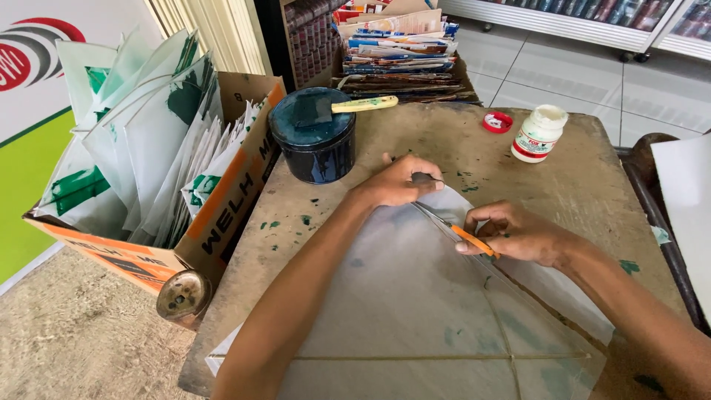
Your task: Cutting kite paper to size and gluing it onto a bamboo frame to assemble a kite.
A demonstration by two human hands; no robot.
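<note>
Table (563,185) surface was worn brown wood, flecked with green paint spots, set over a pale tiled floor (555,67) on the far side and a rough beige floor at near left. Cardboard box (222,215) stood against the table's left edge, packed with upright white-and-green paper sheets (148,133). Dark blue round tin (315,144) sat at the far left of the table, a yellow-handled brush (355,105) lying across its lid. White glue bottle (539,133) stood open at far right, its red cap (497,121) just beside it. Stacked printed papers (400,52) lay beyond the far edge.

Translucent paper kite (415,296) lay flat on the table, covering the near centre. Its long axis ran from the near edge away from the person, the tip pointing toward the far side, under the hands. One thin stick crossed it sideways near the bottom; another ran along the long axis.

Left hand (396,184) rested at the kite's tip, fingers curled and pressed down on the paper, pinching a small dark object; what it was could not be told. Right hand (515,233) lay just right of the tip, fingers curled closed around an orange-handled tool (474,241), held slantwise. A thin line ran from the tool along the kite's edge toward the left hand. Whether it was a blade or thread could not be told.
</note>
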